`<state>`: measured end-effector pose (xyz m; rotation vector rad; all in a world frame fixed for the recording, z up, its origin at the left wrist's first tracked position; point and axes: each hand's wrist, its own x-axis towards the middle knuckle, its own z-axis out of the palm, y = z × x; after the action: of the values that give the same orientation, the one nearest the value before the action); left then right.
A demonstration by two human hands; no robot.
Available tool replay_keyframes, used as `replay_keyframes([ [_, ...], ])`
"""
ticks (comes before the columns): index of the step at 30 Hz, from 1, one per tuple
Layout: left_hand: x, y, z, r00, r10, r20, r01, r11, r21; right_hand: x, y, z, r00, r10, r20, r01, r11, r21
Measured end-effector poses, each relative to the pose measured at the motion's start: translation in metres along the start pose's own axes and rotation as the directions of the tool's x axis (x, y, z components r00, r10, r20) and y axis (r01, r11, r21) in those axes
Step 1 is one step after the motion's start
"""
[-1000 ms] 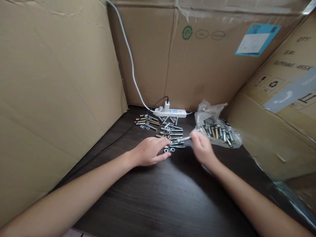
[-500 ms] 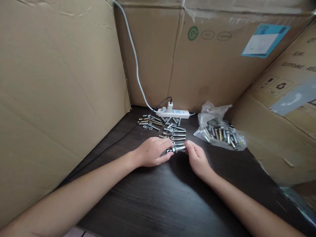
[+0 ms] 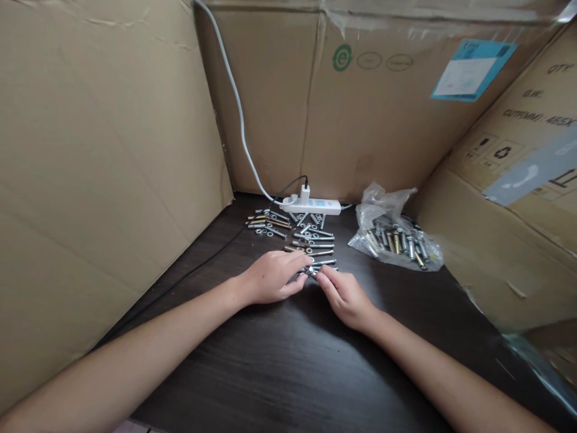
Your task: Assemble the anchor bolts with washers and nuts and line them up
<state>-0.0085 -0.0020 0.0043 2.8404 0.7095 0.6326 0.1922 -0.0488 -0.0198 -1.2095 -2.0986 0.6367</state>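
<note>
Fingers (image 3: 326, 279) of the right hand (image 3: 349, 299) are closed on one end of a small silver metal bolt (image 3: 311, 272), held low over the dark wood-grained bench (image 3: 270, 373). The left hand (image 3: 274, 278) faces it, thumb and forefinger slightly parted around the other end; whether they grip it, I cannot tell.

Just beyond the hands lie silver and brass-coloured metal bolts (image 3: 321, 245) in rough rows, with shiny ring-shaped washers (image 3: 309, 251) loose among them. Another cluster spreads farther off, to the left, near the thin black cable (image 3: 211, 255). These pieces, lying apart, look like the finished share, and it is sizeable.

To the right, a crumpled clear plastic bag (image 3: 383, 195) holds a heap of similar bolts (image 3: 396, 240), several seemingly with collars or nuts on them. I judge the work part-way: one piece in hand, that heap left. Behind, a white plastic power strip (image 3: 331, 207) stands before brown cardboard (image 3: 374, 120).
</note>
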Motion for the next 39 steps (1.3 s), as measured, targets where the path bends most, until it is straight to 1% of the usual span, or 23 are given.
replay_keyframes([
  [5, 0.0001, -0.0002, 0.0001, 1.0, 0.003, 0.02, -0.004, 0.999, 0.04, -0.0018, 0.0002, 0.0, 1.0, 0.009, 0.021, -0.008, 0.998, -0.059],
  [10, 0.0, 0.0009, -0.0003, 0.999, 0.038, 0.022, -0.039, 0.998, 0.054, -0.0028, -0.0023, -0.0021, 1.0, -0.003, 0.024, 0.004, 0.999, -0.036],
  [15, 0.0003, 0.0037, -0.0011, 0.998, 0.055, 0.036, -0.056, 0.998, 0.017, -0.0014, -0.0043, -0.0041, 0.997, -0.02, 0.069, 0.025, 0.998, -0.061],
  [18, 0.0004, 0.0049, -0.0021, 0.997, 0.052, 0.049, -0.052, 0.999, -0.006, -0.0012, -0.004, -0.0037, 0.997, -0.022, 0.074, 0.029, 0.995, -0.096],
  [21, 0.0005, 0.0051, -0.0024, 0.997, 0.035, 0.061, -0.033, 0.999, -0.032, -0.0017, -0.0026, -0.0026, 0.997, -0.027, 0.068, 0.036, 0.991, -0.132],
  [30, 0.0004, 0.0054, -0.0007, 0.994, -0.012, 0.111, 0.023, 0.995, -0.101, -0.0031, -0.0022, -0.002, 0.995, -0.033, 0.098, 0.056, 0.968, -0.244],
  [36, -0.0002, 0.0069, -0.0014, 0.992, -0.01, 0.127, 0.024, 0.994, -0.108, -0.0047, -0.0016, -0.0015, 0.991, -0.064, 0.118, 0.096, 0.952, -0.289],
  [39, -0.0001, 0.0051, 0.0008, 0.991, 0.014, 0.132, -0.001, 0.996, -0.093, -0.005, -0.0015, -0.0011, 0.986, -0.096, 0.136, 0.132, 0.948, -0.291],
])
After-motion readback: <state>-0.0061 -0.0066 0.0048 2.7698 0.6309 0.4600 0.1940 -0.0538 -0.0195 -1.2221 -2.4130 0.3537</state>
